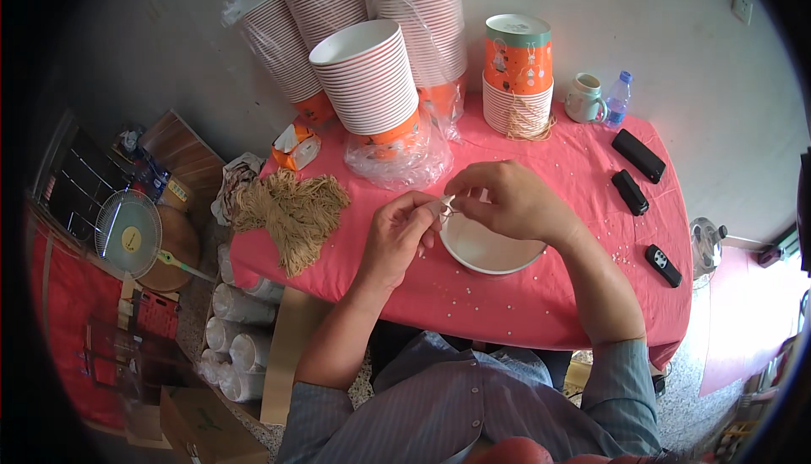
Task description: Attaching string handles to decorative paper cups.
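My left hand and my right hand meet over the table, fingertips pinched close together. Between them is a small white piece with what looks like a thin strand by it; its kind is too small to make out. Partly under my right hand stands a round white tub, its far side hidden by that hand. To the left of my left hand lies a heap of tan cords. Tiny white bits are scattered on the pink tablecloth around the tub.
Tall nested stacks of paper tubs, some in clear plastic, line the back. An orange tub stack with cords, a mug and a bottle stand back right. Dark devices and a remote lie at right.
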Tool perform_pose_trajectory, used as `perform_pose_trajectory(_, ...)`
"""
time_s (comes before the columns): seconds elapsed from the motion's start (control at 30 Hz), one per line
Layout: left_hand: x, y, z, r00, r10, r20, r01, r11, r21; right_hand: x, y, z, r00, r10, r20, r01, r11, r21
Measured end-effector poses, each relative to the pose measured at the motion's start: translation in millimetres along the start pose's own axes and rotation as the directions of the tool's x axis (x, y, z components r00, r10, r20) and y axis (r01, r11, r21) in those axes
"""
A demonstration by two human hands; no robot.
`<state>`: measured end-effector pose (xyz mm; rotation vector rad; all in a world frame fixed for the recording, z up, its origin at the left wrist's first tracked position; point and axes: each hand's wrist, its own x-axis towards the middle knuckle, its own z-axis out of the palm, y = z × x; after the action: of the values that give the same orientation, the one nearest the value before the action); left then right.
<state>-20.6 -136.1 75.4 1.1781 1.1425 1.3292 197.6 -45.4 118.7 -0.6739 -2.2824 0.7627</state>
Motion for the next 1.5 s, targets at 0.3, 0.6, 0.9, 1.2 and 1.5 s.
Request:
perform_pose_trajectory(0.3,2,-1,2,0.999,0.033,-0.042,-0.032,0.999,0.008,3,-2,1,0.991,0.112,0.072,-0.116,0.992,0.051)
perform_pose_trajectory(0.6,11,0,-4,1.000,-0.003,-0.025,0.007,0.990,0.142,2,2,6,0.999,-0.035,-0.023,0.034,0.998,-0.058)
perform_pose_trajectory(0.9,10,4,-7,0.993,0.014,0.116,-0.031,0.989,0.147,1,3,4,0.999,-0.031,0.045,0.034,0.997,-0.064)
perform_pose_trajectory(1.2,9,7,-7,0.989,-0.012,0.148,-0.012,0.987,0.159,3,4,1,0.992,-0.016,0.123,0.016,1.000,0.006)
perform_pose_trajectory(1.5,7,6,-10,0.984,-0.130,0.121,0.117,0.987,0.112,3,5,-3,0.989,-0.027,0.142,0.016,0.997,0.081)
